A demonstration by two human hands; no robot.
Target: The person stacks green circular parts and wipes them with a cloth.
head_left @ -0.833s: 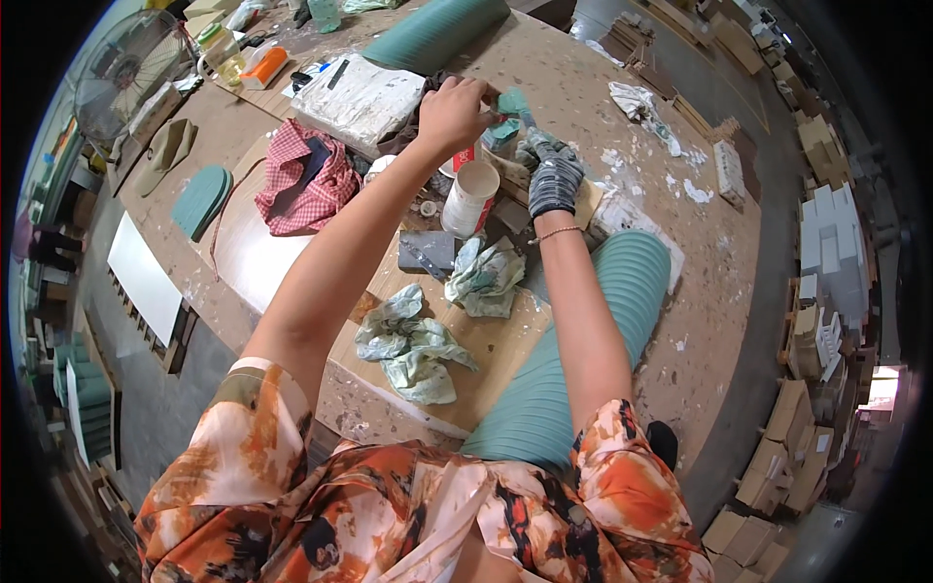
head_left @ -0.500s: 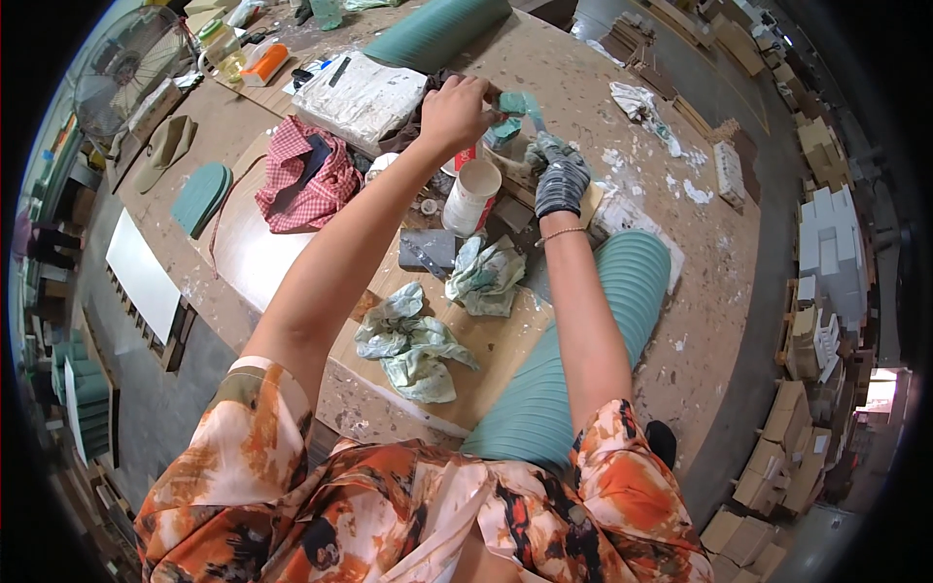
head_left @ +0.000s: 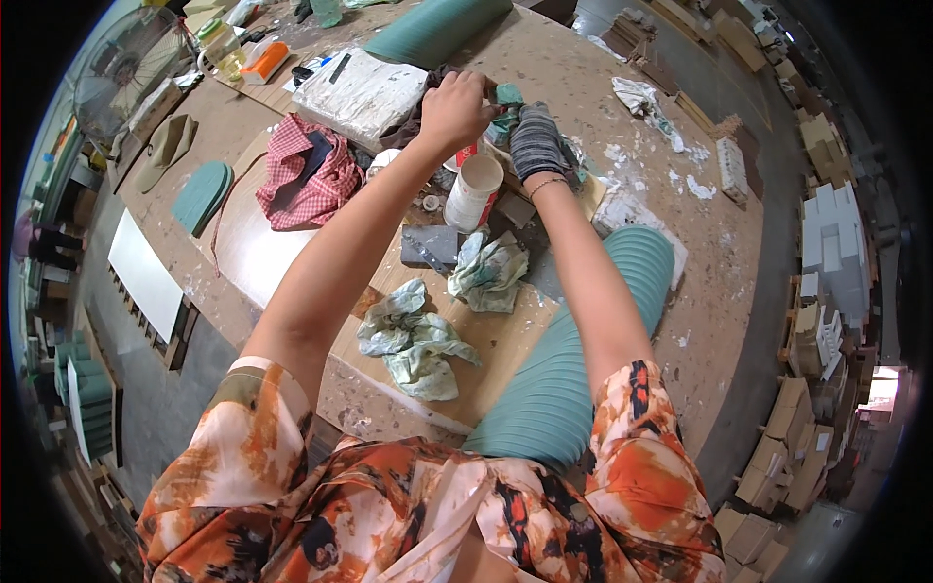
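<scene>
So from my end, both hands are up at the far side of the clutter on the desk (head_left: 583,83), with the green-smeared piece (head_left: 508,94) showing in the gap between them, farther off than the white cup (head_left: 476,187). My bare left hand (head_left: 455,112) has its fingers curled in, but the tips are hidden, so I can't tell what's in them. The gloved right hand (head_left: 539,141) is bent over just to the right of the green stuff, palm turned away, and I can't tell whether it's gripping anything. Looks like messy paste work to me, so I'd keep the left as the steady one and let the right do small, light strokes rather than big sweeps. Watch that left wrist: the cup stands close on the near side and would probably tip easily. I'd also keep the right forearm off the ribbed green tube (head_left: 634,277), and use the crumpled rags (head_left: 418,345) nearer me for wiping.
</scene>
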